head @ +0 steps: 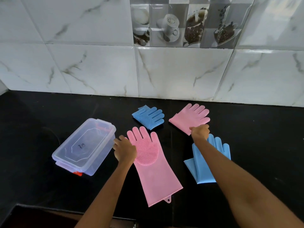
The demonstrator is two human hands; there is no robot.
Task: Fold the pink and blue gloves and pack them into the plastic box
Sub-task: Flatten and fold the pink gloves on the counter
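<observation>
While the right hand (pixel 199 131) pinches the folded pink glove (pixel 190 118) flat on the bench (pixel 49 186), probably setting its crease, the left hand (pixel 125 149), its grip unclear, rests between the closed plastic box (pixel 85 145) and the unfolded pink glove (pixel 153 165).

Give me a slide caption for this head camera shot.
Right hand pinches folded pink glove; left hand rests by plastic box.

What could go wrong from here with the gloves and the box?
The folded pink silicone glove under the right hand may spring open once released. The clear plastic box looks lidded, so packing needs a free hand. The right forearm lies over the flat blue glove and could drag it.
</observation>
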